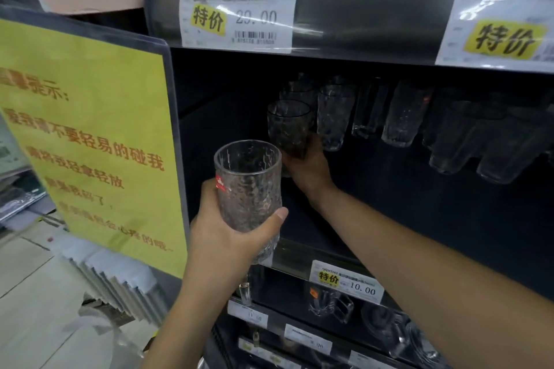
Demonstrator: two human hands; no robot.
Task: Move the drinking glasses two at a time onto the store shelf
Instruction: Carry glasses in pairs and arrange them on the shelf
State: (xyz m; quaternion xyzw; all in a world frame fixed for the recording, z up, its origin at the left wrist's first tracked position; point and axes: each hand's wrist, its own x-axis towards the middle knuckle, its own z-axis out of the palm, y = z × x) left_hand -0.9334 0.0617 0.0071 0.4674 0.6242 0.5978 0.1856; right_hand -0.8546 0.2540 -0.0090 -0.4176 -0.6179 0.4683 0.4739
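Observation:
My left hand [221, 234] grips a clear textured drinking glass [247, 186] with a red sticker, upright, just in front of the shelf's left end. My right hand [308, 165] reaches deep into the dark shelf [389, 213] and holds a second textured glass [287, 127] by its lower part, upright, at the left of the row. Several similar glasses [334, 115] stand further back and to the right on the same shelf.
A yellow warning sign [90, 135] in a plastic holder hangs left of the shelf opening. The upper shelf edge carries price tags [236, 21]. Lower shelves hold more glassware [329, 304] behind a price tag [347, 281]. Stacked packages [120, 281] lie at lower left.

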